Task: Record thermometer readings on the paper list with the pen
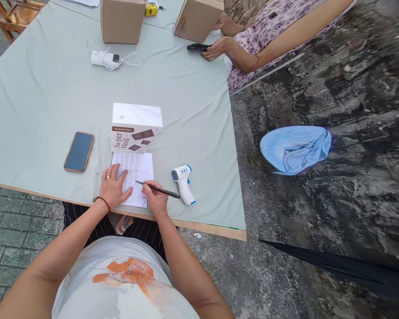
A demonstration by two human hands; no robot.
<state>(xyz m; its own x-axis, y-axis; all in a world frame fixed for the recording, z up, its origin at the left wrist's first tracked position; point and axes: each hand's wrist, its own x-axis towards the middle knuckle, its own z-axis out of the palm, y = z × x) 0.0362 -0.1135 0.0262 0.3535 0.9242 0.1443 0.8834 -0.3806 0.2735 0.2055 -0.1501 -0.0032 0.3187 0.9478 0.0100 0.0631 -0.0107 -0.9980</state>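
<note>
A printed sheet of paper (pixel 138 170) lies at the table's front edge. My left hand (pixel 115 186) rests flat on its left side, fingers spread, with a ring and a red bracelet showing. In my right hand (pixel 157 201) is a black pen (pixel 166 192), its tip over the lower middle of the sheet. Just behind the paper stands a white and brown "Super Meal" box (pixel 136 128), which meets or covers the sheet's far edge. To the right of my right hand lies a white and blue infrared thermometer (pixel 185 186). A smartphone (pixel 79 152) lies left of the paper, screen dark.
Farther back are a white device with a cable (pixel 103 59), a cardboard box (pixel 122 22) and a yellow tape measure (pixel 151 9). A person's hand (pixel 219 48) at the right holds a black phone beside another carton (pixel 197 20). A blue hat (pixel 297 148) is right of the table.
</note>
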